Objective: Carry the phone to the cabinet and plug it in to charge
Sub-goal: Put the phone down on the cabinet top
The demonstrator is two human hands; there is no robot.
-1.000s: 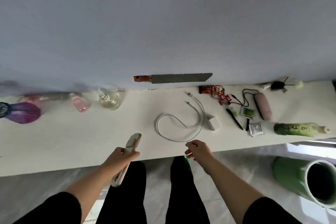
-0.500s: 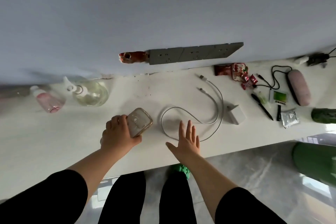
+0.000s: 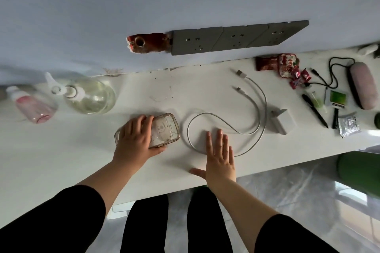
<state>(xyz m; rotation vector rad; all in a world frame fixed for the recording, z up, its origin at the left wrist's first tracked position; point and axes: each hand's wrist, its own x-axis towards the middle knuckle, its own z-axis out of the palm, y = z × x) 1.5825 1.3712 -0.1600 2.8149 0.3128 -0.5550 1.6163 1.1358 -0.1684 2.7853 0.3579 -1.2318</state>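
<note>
The phone (image 3: 164, 129), in a clear case with a pale drawing, lies flat on the white cabinet top (image 3: 61, 160). My left hand (image 3: 134, 139) rests over its left half, fingers curled on its edges. My right hand (image 3: 219, 156) lies flat and open on the top, palm down, inside the loop of the white charging cable (image 3: 255, 107). The cable's two plugs lie loose near the wall. A white charger block (image 3: 282, 122) sits to the cable's right. A grey socket strip (image 3: 232, 38) is set in the wall above.
A round clear pump bottle (image 3: 92, 96) and a pink bottle (image 3: 34, 104) lie at the left. Red snack packets (image 3: 285, 65), pens, a pink case (image 3: 362, 85) and small packets crowd the right. A green cylinder (image 3: 359, 172) stands on the floor beyond the front edge.
My left hand brought the phone up from below the edge and laid it flat on the top. My right hand opened and settled palm down inside the cable loop.
</note>
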